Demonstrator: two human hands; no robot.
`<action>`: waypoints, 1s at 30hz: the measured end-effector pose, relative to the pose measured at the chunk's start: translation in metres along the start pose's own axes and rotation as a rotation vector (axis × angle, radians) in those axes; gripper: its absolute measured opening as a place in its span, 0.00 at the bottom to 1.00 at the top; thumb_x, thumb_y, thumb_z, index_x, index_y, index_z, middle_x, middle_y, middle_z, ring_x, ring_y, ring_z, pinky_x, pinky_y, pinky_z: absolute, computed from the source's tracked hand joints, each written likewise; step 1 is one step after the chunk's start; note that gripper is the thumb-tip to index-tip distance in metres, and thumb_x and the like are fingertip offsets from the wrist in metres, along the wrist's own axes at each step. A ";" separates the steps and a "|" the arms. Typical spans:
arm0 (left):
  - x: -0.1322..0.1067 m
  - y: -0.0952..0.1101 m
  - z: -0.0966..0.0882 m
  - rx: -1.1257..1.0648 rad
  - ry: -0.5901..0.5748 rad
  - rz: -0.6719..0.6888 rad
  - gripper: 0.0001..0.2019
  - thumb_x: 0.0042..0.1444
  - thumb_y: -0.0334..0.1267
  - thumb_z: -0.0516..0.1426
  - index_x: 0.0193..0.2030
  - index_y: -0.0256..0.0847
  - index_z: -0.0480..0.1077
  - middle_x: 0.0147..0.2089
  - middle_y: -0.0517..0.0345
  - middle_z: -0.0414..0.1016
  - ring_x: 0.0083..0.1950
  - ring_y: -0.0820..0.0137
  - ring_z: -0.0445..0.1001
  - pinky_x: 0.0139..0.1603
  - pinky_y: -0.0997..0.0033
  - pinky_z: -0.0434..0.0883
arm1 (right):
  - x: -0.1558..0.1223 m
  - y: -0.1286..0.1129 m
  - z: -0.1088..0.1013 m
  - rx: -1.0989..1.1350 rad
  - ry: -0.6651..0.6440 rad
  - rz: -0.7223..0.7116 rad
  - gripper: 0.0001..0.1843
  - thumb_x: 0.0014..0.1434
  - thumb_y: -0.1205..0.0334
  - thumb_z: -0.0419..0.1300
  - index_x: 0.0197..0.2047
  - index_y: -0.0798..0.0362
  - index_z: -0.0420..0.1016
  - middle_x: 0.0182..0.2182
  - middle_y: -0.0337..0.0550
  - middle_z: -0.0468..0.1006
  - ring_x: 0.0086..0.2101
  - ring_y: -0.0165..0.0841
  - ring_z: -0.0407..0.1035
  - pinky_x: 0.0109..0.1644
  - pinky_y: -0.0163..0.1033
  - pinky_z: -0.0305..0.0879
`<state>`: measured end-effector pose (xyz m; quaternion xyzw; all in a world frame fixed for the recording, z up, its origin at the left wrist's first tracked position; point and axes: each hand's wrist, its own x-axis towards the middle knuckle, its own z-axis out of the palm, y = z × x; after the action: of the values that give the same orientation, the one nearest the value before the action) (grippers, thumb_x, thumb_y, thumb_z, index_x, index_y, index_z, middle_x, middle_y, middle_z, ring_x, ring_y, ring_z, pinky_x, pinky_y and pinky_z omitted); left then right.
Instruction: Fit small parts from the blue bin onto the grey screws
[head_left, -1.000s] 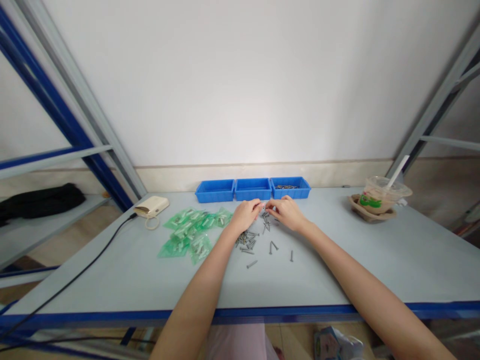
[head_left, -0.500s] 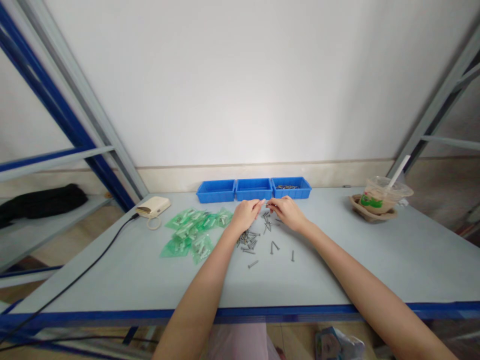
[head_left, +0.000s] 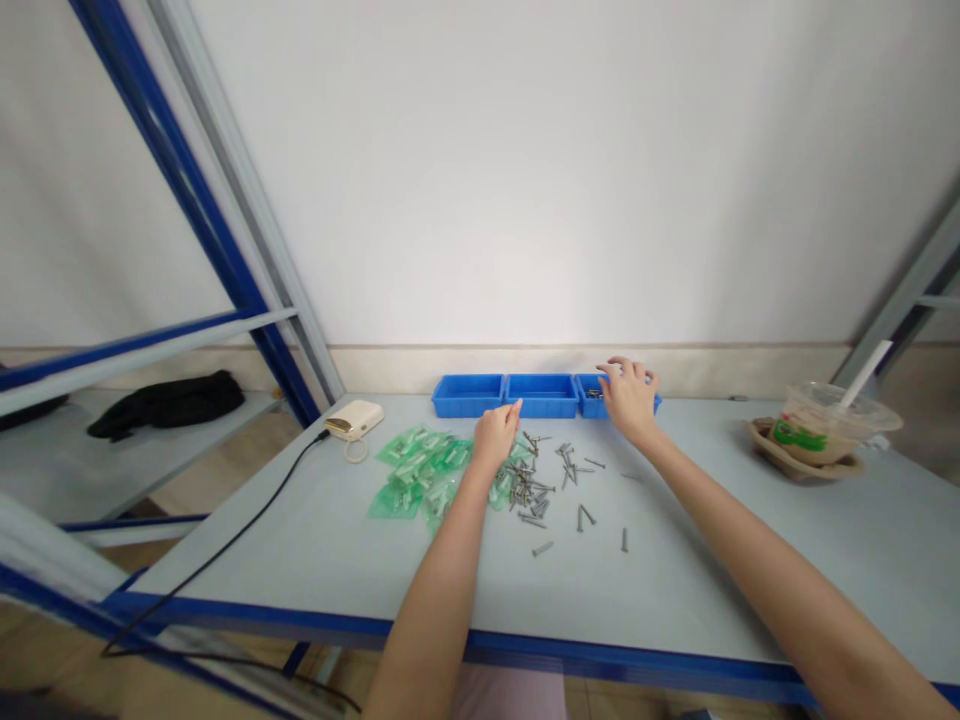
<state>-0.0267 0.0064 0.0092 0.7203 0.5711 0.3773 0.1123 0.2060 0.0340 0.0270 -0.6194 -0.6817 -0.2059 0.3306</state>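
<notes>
My right hand (head_left: pixel 630 396) reaches over the rightmost blue tray (head_left: pixel 592 396), which holds some screws; its fingers are spread and curled down over the tray. My left hand (head_left: pixel 495 436) hovers above a loose scatter of grey screws (head_left: pixel 541 485) on the pale table (head_left: pixel 315 520), fingers pinched together; whether they hold anything I cannot make out. Two more blue trays (head_left: pixel 502 395) sit to the left of the first. A heap of small green plastic bags (head_left: pixel 420 470) lies left of my left hand.
A cream device (head_left: pixel 352 420) with a black cable (head_left: pixel 225 545) lies at the table's back left. A plastic drink cup with a straw (head_left: pixel 821 430) rests on a cardboard holder at the right. Blue and grey shelf frames (head_left: pixel 210 210) stand on both sides.
My right hand left the left hand and moved back and right over the rightmost tray, fingers spread. The left hand stayed above the screws. My view has swung to the left.
</notes>
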 end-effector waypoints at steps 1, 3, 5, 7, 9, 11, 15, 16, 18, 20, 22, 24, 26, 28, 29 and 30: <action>0.000 0.000 0.001 0.006 -0.009 0.002 0.27 0.61 0.52 0.39 0.19 0.39 0.63 0.17 0.60 0.64 0.23 0.72 0.65 0.28 0.75 0.57 | -0.005 -0.008 -0.002 0.010 0.016 -0.037 0.15 0.62 0.63 0.47 0.49 0.52 0.69 0.52 0.53 0.67 0.48 0.45 0.58 0.49 0.50 0.45; 0.000 0.002 0.002 0.019 -0.024 0.009 0.27 0.61 0.52 0.39 0.19 0.39 0.63 0.17 0.60 0.65 0.23 0.72 0.65 0.28 0.75 0.57 | -0.018 -0.025 -0.005 0.061 -0.062 -0.175 0.15 0.62 0.62 0.47 0.49 0.49 0.69 0.51 0.51 0.67 0.48 0.43 0.58 0.48 0.49 0.46; -0.001 0.004 0.003 0.035 -0.038 0.025 0.27 0.61 0.52 0.39 0.20 0.39 0.64 0.17 0.60 0.65 0.24 0.72 0.65 0.29 0.75 0.57 | -0.033 -0.043 -0.005 0.117 -0.217 -0.329 0.13 0.62 0.61 0.49 0.46 0.48 0.71 0.48 0.48 0.70 0.46 0.41 0.59 0.48 0.47 0.48; -0.002 0.007 0.004 0.048 -0.056 0.056 0.26 0.61 0.51 0.39 0.20 0.39 0.64 0.17 0.60 0.65 0.24 0.72 0.66 0.29 0.75 0.57 | -0.045 -0.055 -0.001 0.129 -0.317 -0.361 0.11 0.60 0.60 0.52 0.42 0.49 0.73 0.45 0.47 0.71 0.45 0.41 0.60 0.46 0.46 0.50; -0.003 0.008 0.006 0.056 -0.087 0.096 0.26 0.62 0.50 0.40 0.20 0.39 0.64 0.17 0.60 0.65 0.23 0.72 0.66 0.29 0.75 0.58 | -0.052 -0.061 0.005 0.120 -0.363 -0.286 0.08 0.59 0.60 0.55 0.39 0.50 0.75 0.42 0.48 0.73 0.43 0.41 0.61 0.43 0.44 0.52; -0.003 0.007 0.008 0.069 -0.120 0.131 0.24 0.62 0.49 0.41 0.22 0.40 0.65 0.17 0.61 0.65 0.24 0.72 0.66 0.28 0.75 0.58 | -0.055 -0.061 0.010 0.120 -0.389 -0.201 0.07 0.58 0.61 0.56 0.34 0.51 0.75 0.39 0.47 0.74 0.42 0.40 0.62 0.41 0.42 0.53; -0.004 0.005 0.012 0.108 -0.152 0.164 0.09 0.59 0.43 0.49 0.37 0.43 0.67 0.22 0.63 0.70 0.28 0.70 0.70 0.30 0.76 0.59 | -0.054 -0.054 0.011 0.152 -0.453 -0.117 0.06 0.57 0.62 0.57 0.33 0.51 0.76 0.38 0.45 0.75 0.43 0.39 0.63 0.41 0.40 0.53; -0.005 0.005 0.012 0.115 -0.156 0.169 0.07 0.58 0.41 0.51 0.40 0.44 0.67 0.25 0.63 0.72 0.30 0.70 0.71 0.31 0.76 0.60 | -0.054 -0.053 0.010 0.162 -0.467 -0.103 0.06 0.56 0.61 0.57 0.33 0.51 0.76 0.38 0.45 0.75 0.43 0.39 0.63 0.42 0.40 0.52; -0.005 0.005 0.012 0.123 -0.163 0.181 0.07 0.56 0.38 0.53 0.42 0.44 0.66 0.31 0.62 0.74 0.33 0.70 0.71 0.34 0.76 0.61 | -0.054 -0.052 0.009 0.180 -0.473 -0.082 0.07 0.56 0.58 0.59 0.35 0.50 0.76 0.40 0.45 0.75 0.44 0.40 0.63 0.42 0.40 0.52; -0.005 0.005 0.012 0.130 -0.169 0.186 0.08 0.55 0.37 0.54 0.42 0.45 0.66 0.35 0.61 0.74 0.36 0.70 0.72 0.36 0.75 0.62 | -0.053 -0.054 0.009 0.202 -0.468 -0.071 0.09 0.55 0.55 0.59 0.37 0.49 0.76 0.41 0.44 0.75 0.45 0.41 0.63 0.43 0.41 0.52; -0.005 0.005 0.012 0.144 -0.170 0.179 0.07 0.56 0.37 0.54 0.42 0.44 0.67 0.35 0.61 0.74 0.37 0.70 0.72 0.37 0.75 0.63 | -0.052 -0.058 0.012 0.223 -0.474 -0.056 0.08 0.55 0.56 0.60 0.36 0.48 0.76 0.41 0.44 0.75 0.45 0.40 0.63 0.43 0.41 0.51; -0.005 0.004 0.012 0.158 -0.163 0.172 0.06 0.56 0.37 0.53 0.41 0.44 0.67 0.35 0.60 0.74 0.37 0.70 0.71 0.37 0.74 0.63 | -0.051 -0.061 0.015 0.237 -0.485 -0.050 0.06 0.55 0.59 0.59 0.33 0.50 0.76 0.40 0.44 0.75 0.44 0.39 0.64 0.42 0.40 0.51; -0.005 0.003 0.013 0.161 -0.167 0.179 0.06 0.56 0.35 0.53 0.40 0.43 0.67 0.36 0.60 0.74 0.37 0.70 0.71 0.38 0.74 0.64 | -0.051 -0.062 0.017 0.231 -0.475 -0.064 0.05 0.56 0.62 0.58 0.31 0.51 0.75 0.39 0.45 0.76 0.43 0.39 0.64 0.42 0.40 0.51; -0.005 0.003 0.012 0.158 -0.192 0.212 0.06 0.55 0.34 0.54 0.40 0.43 0.67 0.36 0.60 0.73 0.38 0.71 0.71 0.39 0.74 0.64 | -0.052 -0.060 0.017 0.220 -0.439 -0.087 0.06 0.57 0.63 0.57 0.32 0.52 0.75 0.37 0.45 0.76 0.43 0.39 0.65 0.42 0.40 0.50; -0.006 0.003 0.012 0.161 -0.208 0.236 0.07 0.54 0.33 0.55 0.40 0.42 0.67 0.37 0.60 0.73 0.38 0.71 0.70 0.39 0.74 0.64 | -0.052 -0.058 0.016 0.219 -0.422 -0.087 0.06 0.57 0.64 0.57 0.32 0.52 0.75 0.36 0.45 0.76 0.42 0.39 0.65 0.42 0.40 0.51; -0.007 0.004 0.011 0.170 -0.222 0.260 0.07 0.54 0.32 0.55 0.40 0.42 0.68 0.37 0.60 0.72 0.39 0.70 0.70 0.39 0.74 0.64 | -0.052 -0.055 0.014 0.230 -0.413 -0.078 0.06 0.58 0.64 0.56 0.33 0.52 0.75 0.34 0.45 0.77 0.41 0.38 0.66 0.42 0.39 0.51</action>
<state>-0.0165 0.0023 0.0009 0.8322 0.4870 0.2574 0.0638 0.1498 -0.0012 -0.0127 -0.5799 -0.7771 -0.0083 0.2443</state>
